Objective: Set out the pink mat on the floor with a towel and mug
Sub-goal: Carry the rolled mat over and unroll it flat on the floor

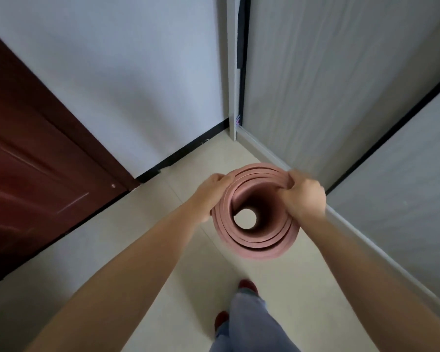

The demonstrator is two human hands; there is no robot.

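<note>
Mat (257, 237): rolled, upright, likely light, soft, springy. Left hand (211, 191) and right hand (302, 196) clamp its top rim; hold there.

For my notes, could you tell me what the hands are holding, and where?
Both hands grip the rolled pink mat at its top end: left hand on one side, right hand on the other.

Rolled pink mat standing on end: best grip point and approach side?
Grip the upper rim of the pink mat, coming from above on opposite sides. It stands upright as a loose coil with an open core, so the layered top edge is what offers itself. The left hand wraps the outside; the right hand pinches the layers at the rim.
</note>
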